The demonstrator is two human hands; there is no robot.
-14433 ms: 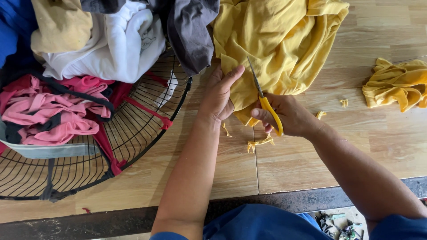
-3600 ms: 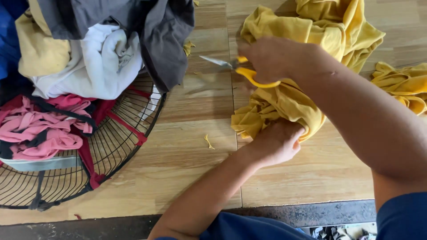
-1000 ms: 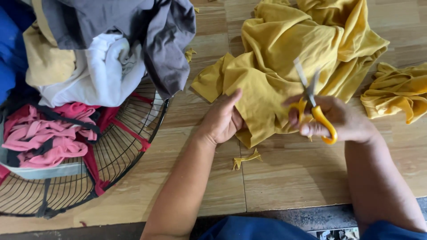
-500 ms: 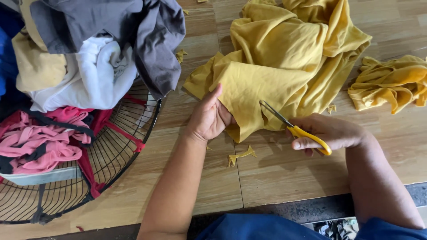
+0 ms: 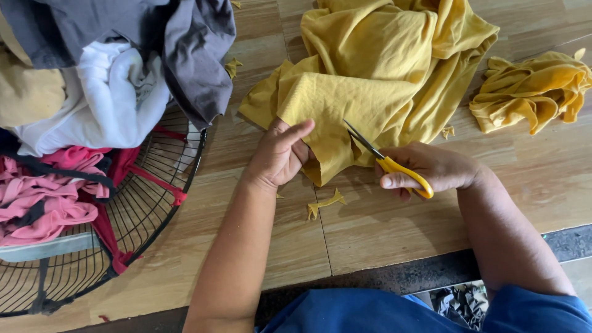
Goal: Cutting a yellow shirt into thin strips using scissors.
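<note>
Wood-plank counter (image 5: 382,234) fills the frame. Large mustard-yellow cotton cloth (image 5: 382,74) lies upper centre, its lower corner pinned by the left hand (image 5: 280,154), grip closed on the fabric edge. Right hand (image 5: 431,169) grips yellow-handled scissors (image 5: 388,161), blades apart at that edge. Step looks like trimming; next cut needs the cloth held taut. Small yellow offcut (image 5: 325,203) lies below.

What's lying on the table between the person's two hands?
In the head view, a corner of the yellow cloth hangs between the left hand and right hand, with the scissors blades on it.
</note>
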